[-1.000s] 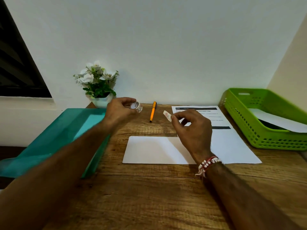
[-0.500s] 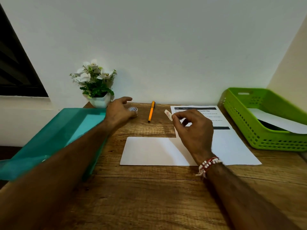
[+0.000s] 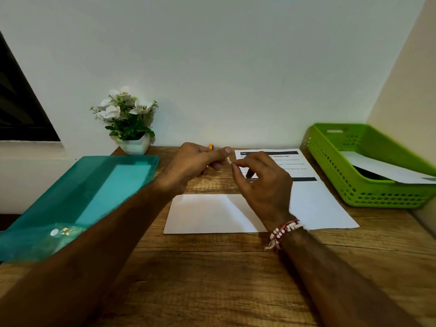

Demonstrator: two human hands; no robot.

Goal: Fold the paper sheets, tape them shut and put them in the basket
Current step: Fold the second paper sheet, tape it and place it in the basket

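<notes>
**Q:** What is closest to the viewer?

**A:** A wooden table (image 3: pixel 224 267), with two bare forearms reaching forward over it. There is a beaded bracelet (image 3: pixel 283 232) on the right wrist. Just past the wrist lies a white folded sheet (image 3: pixel 207 213), flat on the table, with no tape visible on it.

**Q:** And the hands?

**A:** Both are raised beyond that sheet. The right hand (image 3: pixel 262 182) pinches a small strip of tape (image 3: pixel 228 159) between thumb and forefinger. The left hand (image 3: pixel 193 164) has curled fingers and its thumb reaches to the strip. It is unclear whether it grips the other end.

**Q:** How should the taping go?

**A:** Probably like this: keep the strip taut, lower it across the sheet's loose edge so it bridges both layers, then press it flat.

**Q:** What else is around?

**A:** A teal folder (image 3: pixel 99 192) sits at the left. To the right lies an unfolded printed sheet (image 3: pixel 313 199), and the wrist hides where it meets the folded one. Further right, a green basket (image 3: pixel 368 185) holds one white paper (image 3: pixel 387 169). An orange pen (image 3: pixel 210 146) lies mostly hidden behind the left hand. A potted plant (image 3: pixel 128 114) stands at the wall.

**Q:** Is anything in the way?

**A:** The right forearm covers the folded sheet's right end. The way to the basket looks open.
</notes>
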